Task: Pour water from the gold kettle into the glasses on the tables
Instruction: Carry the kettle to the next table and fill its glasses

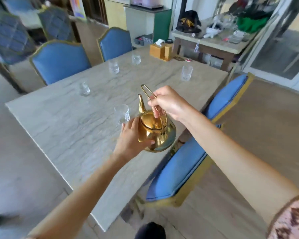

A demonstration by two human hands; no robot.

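The gold kettle [156,131] hangs just above the near right edge of the beige marble table [72,128], spout pointing away. My right hand [167,102] grips its thin wire handle from above. My left hand [131,138] presses flat against the kettle's left side. A clear glass [122,113] stands right beside the spout, to its left. More glasses stand further out: one at the left [84,89], two at the far side [113,66] [136,59], one at the right [186,73]. Blur hides how full they are.
Blue padded chairs [59,61] line the far side, and another blue chair [193,152] is tucked in at the near right edge. A wooden tissue box [160,50] sits at the table's far corner. A cluttered side table [212,40] stands behind.
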